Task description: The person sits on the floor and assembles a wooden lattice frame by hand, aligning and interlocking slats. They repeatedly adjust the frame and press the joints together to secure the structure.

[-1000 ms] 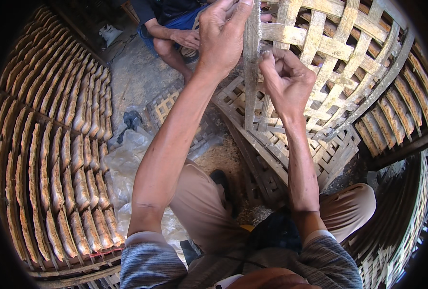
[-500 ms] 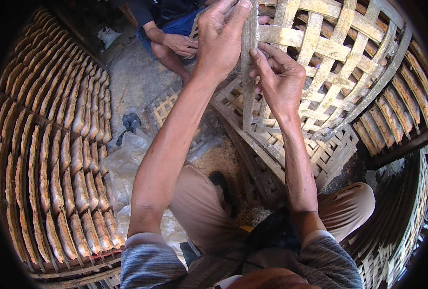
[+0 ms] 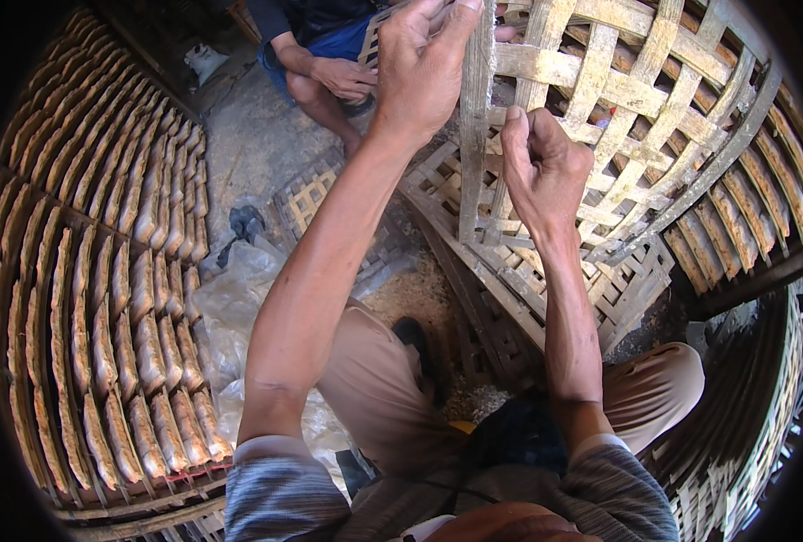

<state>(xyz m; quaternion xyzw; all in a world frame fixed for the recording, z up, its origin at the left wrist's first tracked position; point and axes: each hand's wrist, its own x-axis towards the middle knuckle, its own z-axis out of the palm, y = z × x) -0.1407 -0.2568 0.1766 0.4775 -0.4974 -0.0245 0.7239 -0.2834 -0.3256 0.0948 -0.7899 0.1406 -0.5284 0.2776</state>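
A woven bamboo tray [image 3: 632, 93] with a flat wooden edge strip stands tilted up in front of me. My left hand [image 3: 419, 81] is closed round the top of that edge strip, thumb on the near side and fingertips mostly behind it. In front of the lattice, just right of the strip, my right hand [image 3: 549, 172] is closed with its fingers curled in and the thumb pointing up. Whatever it may hold is hidden. Below lies another woven tray [image 3: 632, 294], under the lower edge of the raised one.
Racks of slatted trays with whitish-brown slabs [image 3: 153, 343] fill the left side; a similar rack [image 3: 722, 221] stands at right. Stacked woven trays [image 3: 745, 434] are at lower right. A plastic sheet [image 3: 239, 307] lies by my leg. Another person [image 3: 333, 77] sits ahead.
My right hand has come off the edge strip, moving right and down, and its fingers have curled in. The tray has shifted slightly right, with my left hand still gripping it.
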